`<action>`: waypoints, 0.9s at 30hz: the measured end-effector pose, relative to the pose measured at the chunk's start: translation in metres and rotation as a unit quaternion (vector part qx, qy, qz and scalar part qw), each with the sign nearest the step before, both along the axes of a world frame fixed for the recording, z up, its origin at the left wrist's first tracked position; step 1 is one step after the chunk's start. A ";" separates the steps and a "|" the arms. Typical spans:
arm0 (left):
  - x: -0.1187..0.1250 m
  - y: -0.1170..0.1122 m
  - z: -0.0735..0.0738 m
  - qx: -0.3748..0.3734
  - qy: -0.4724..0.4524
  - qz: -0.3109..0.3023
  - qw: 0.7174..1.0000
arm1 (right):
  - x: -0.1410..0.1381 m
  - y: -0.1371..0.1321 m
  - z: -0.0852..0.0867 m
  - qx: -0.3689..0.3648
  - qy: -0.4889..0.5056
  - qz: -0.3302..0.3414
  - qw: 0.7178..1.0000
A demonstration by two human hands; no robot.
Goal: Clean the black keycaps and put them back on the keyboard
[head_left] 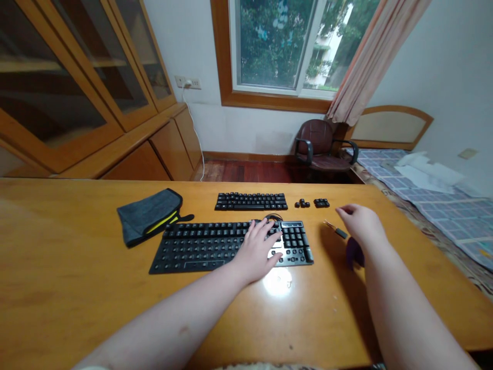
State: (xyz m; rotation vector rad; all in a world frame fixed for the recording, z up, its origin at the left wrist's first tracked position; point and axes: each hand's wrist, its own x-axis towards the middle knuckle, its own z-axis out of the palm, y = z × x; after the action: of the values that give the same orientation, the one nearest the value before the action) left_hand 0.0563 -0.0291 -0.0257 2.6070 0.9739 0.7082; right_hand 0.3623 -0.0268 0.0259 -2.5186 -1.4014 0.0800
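Note:
A black keyboard (200, 247) lies on the wooden desk (77, 267), with bare metal showing at its right part. My left hand (260, 249) rests flat on its right half, fingers spread over the keys. My right hand (360, 223) hovers right of the keyboard, fingers loosely curled and apart, just above a small tool with a dark handle (336, 229). Something purple (353, 253) sits under my right wrist, mostly hidden. Removed black keycaps lie behind the keyboard in a long row (251, 201) and two small groups (313, 203).
A grey pouch with a yellow stripe (150, 216) lies left of the keyboard. Beyond the desk are wooden cabinets (77, 92), a dark red armchair (323, 146) under the window, and a bed (435, 200) at the right.

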 end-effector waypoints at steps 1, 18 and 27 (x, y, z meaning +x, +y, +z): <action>0.000 0.000 0.000 0.000 -0.004 0.004 1.000 | 0.012 0.011 -0.004 0.021 -0.005 -0.021 1.000; 0.001 0.001 -0.003 0.006 -0.009 0.026 1.000 | 0.051 0.090 -0.047 -0.061 0.061 -0.018 0.996; 0.001 0.002 -0.004 0.007 -0.027 0.028 0.999 | 0.050 0.088 -0.035 -0.029 0.056 -0.061 0.996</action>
State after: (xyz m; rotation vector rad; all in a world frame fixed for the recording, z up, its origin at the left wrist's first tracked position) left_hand 0.0569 -0.0275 -0.0298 2.5677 1.0322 0.7958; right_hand 0.4121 0.0616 -0.0096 -2.5965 -1.2157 0.2374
